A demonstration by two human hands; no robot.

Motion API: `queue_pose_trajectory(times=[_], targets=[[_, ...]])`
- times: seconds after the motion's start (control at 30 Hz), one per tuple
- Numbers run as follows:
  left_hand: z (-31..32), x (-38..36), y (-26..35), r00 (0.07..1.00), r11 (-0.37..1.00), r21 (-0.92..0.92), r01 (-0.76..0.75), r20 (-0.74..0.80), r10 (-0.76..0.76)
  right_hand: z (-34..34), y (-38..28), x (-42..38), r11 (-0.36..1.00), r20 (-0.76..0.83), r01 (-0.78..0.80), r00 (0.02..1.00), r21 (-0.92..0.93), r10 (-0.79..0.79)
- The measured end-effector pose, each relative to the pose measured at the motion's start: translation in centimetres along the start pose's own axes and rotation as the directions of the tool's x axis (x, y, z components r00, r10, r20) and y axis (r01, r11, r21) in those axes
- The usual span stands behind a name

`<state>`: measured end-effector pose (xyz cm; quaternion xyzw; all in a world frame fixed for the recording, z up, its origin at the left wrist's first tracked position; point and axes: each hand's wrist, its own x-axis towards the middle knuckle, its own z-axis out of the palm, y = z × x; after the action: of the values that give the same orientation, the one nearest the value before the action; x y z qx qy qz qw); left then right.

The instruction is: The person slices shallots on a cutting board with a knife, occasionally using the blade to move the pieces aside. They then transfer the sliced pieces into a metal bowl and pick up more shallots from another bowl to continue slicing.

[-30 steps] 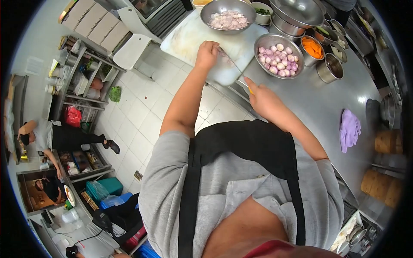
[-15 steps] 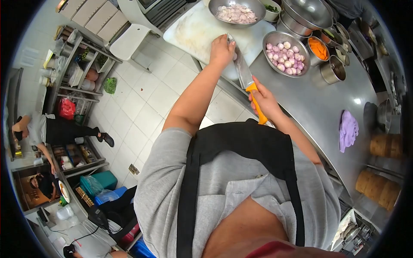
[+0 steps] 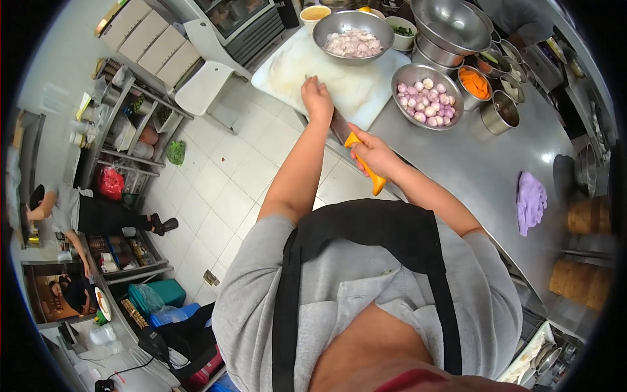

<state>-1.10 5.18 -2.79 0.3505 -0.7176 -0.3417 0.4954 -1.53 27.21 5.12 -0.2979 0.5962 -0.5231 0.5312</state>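
Observation:
In my right hand [image 3: 375,155] is a kitchen knife [image 3: 366,161], gripped by its orange handle. Its blade runs up and left, partly covered by my left hand [image 3: 317,101]. The fingers of that hand are curled together over the blade; whatever is between them is hidden. Both hands are at the near edge of a white cutting board [image 3: 281,68]. A steel bowl of sliced shallots [image 3: 353,44] stands on the far side of the board. To the right, another steel bowl holds whole peeled shallots [image 3: 426,102].
A steel pot [image 3: 500,112], a container of orange carrot pieces [image 3: 475,83] and stacked bowls [image 3: 452,26] stand on the steel counter [image 3: 470,160]. A purple cloth [image 3: 531,203] lies farther right. Another person [image 3: 98,212] is by the shelves at left.
The knife and both hands have shifted left in view, toward the board's near edge. My left hand now covers more of the blade. The view has shifted slightly.

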Motion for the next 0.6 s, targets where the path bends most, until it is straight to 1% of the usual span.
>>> queue_pose_trajectory(times=[0.03,0.07,0.1,0.13,0.17,0.2,0.23,0.27,0.3,0.37,0.4,0.47,0.5,0.53,0.57,0.6], targets=[[-0.6,0.2,0.4,1.000,0.998,0.067,0.018,-0.010,-0.018,0.0,-0.5,-0.2,1.000,0.001,0.016,1.000,0.001,-0.016],[-0.7,0.7,1.0,1.000,0.998,0.069,0.002,-0.012,-0.001,-0.1,-1.2,-0.5,0.998,0.024,-0.005,1.000,-0.058,0.007],[-0.8,1.2,1.9,0.998,0.999,0.022,-0.035,-0.050,0.036,-0.3,-2.0,-0.8,0.993,0.044,-0.027,0.999,-0.114,0.032],[-0.9,1.7,2.8,0.994,0.997,-0.023,-0.070,-0.085,0.068,-0.8,-2.7,-1.0,0.994,0.046,-0.015,0.999,-0.107,0.020],[-0.6,2.7,3.8,0.984,0.988,-0.016,-0.151,-0.096,0.149,-1.5,-3.4,-1.2,0.994,0.055,0.036,0.998,-0.101,-0.030],[-0.4,3.9,5.1,0.984,0.987,-0.012,-0.158,-0.091,0.156,-2.2,-4.0,-1.7,0.992,0.063,0.084,0.995,-0.095,-0.078],[0.2,5.3,6.5,0.967,0.971,0.034,-0.239,-0.081,0.241,-2.8,-4.9,-2.4,0.992,0.060,0.090,0.995,-0.090,-0.085],[0.9,6.7,8.1,0.943,0.945,0.074,-0.320,-0.070,0.325,-3.7,-6.0,-3.2,0.989,0.038,0.132,0.991,-0.071,-0.130],[1.9,8.0,9.9,0.940,0.942,0.065,-0.330,-0.067,0.334,-4.6,-6.9,-4.0,0.983,0.011,0.175,0.985,-0.056,-0.175],[4.4,10.0,12.9,0.841,0.850,0.068,-0.522,-0.130,0.526,-6.6,-8.1,-5.7,0.979,-0.021,0.202,0.979,-0.032,-0.202],[5.7,10.9,13.6,0.835,0.844,0.049,-0.534,-0.126,0.535,-7.6,-8.5,-6.6,0.975,-0.040,0.221,0.974,-0.009,-0.221],[8.0,13.0,14.7,0.944,0.934,-0.140,-0.330,-0.037,0.328,-9.6,-8.5,-8.6,0.968,-0.060,0.249,0.967,0.015,-0.247],[9.4,14.1,13.8,0.927,0.925,-0.075,-0.374,-0.072,0.369,-10.4,-8.3,-9.7,0.968,-0.091,0.249,0.965,0.011,-0.247],[10.5,15.1,12.2,0.951,0.951,0.009,-0.309,0.011,0.309,-11.1,-8.1,-10.7,0.970,-0.115,0.245,0.963,0.010,-0.242],[11.3,16.3,9.7,0.931,0.900,0.316,-0.301,0.301,0.206,-11.7,-7.7,-11.7,0.971,-0.154,0.238,0.959,-0.014,-0.237],[12.0,16.8,8.1,0.854,0.737,0.575,-0.355,0.520,0.006,-12.4,-7.3,-13.0,0.973,-0.159,0.232,0.960,-0.013,-0.231]])
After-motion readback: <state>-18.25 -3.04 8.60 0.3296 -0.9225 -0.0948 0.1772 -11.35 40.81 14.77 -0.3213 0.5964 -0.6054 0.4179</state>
